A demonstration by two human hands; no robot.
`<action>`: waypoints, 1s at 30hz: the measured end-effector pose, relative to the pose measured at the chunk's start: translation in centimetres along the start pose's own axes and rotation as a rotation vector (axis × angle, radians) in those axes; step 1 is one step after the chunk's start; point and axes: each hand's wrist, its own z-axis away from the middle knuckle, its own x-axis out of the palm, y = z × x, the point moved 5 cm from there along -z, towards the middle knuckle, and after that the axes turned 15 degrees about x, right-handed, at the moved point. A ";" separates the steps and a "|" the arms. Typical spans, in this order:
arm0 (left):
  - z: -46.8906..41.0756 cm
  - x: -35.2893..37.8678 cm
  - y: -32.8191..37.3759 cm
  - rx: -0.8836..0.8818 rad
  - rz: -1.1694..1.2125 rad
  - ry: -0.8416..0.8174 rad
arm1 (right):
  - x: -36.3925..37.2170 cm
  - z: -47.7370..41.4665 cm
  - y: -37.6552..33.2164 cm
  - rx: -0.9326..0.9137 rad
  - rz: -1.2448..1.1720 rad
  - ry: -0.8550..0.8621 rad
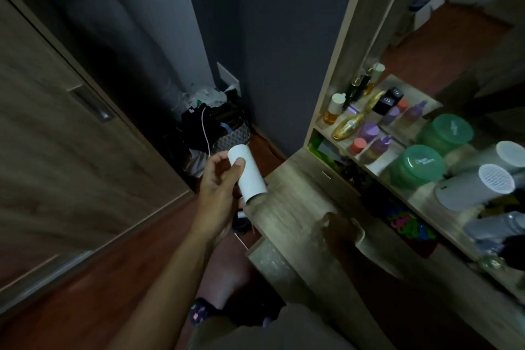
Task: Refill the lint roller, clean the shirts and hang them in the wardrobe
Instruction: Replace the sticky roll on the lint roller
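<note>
My left hand (220, 193) grips a white cylindrical lint roll (247, 176), thumb and fingers curled round its upper end. The roll is tilted and hangs just off the left corner of a wooden dresser top (295, 207). My right hand (339, 231) is dark and blurred low over the dresser top, beside a pale shape (362, 236) that I cannot make out. The frame does not show how its fingers lie. The wardrobe's sliding wooden door (56, 136) fills the left side, with a recessed handle (91, 106). No shirts are in view.
Perfume bottles (348, 125), green jars (416, 166) and grey cylinders (477, 187) crowd the dresser shelf in front of a mirror (454, 51). A heap of dark bags and clothes (213, 128) lies in the corner by the grey wall. The floor (99, 293) is reddish wood.
</note>
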 end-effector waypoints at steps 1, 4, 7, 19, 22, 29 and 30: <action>0.1 0.1 0.2 -0.015 0.012 0.006 | 0.4 -0.1 0.0 -0.021 -0.079 -0.046; 0.2 0.0 0.9 -0.026 0.013 0.012 | -0.6 0.5 -0.8 -0.090 -0.326 -0.001; 0.4 0.0 1.8 0.014 -0.002 0.007 | -3.6 3.7 -3.1 -0.087 -0.538 -0.152; 0.7 -0.4 5.3 0.004 0.086 0.111 | -18.8 15.4 -11.8 -0.457 -1.093 -0.163; 1.0 -0.2 6.6 0.017 0.103 0.095 | -21.7 18.6 -12.9 -0.582 -1.152 -0.223; 1.5 -1.1 8.9 0.064 0.088 0.128 | -23.4 23.9 -14.5 -0.808 -1.069 -0.290; 1.6 -1.3 9.3 0.070 0.087 0.130 | -23.3 24.4 -14.7 -0.848 -1.037 -0.269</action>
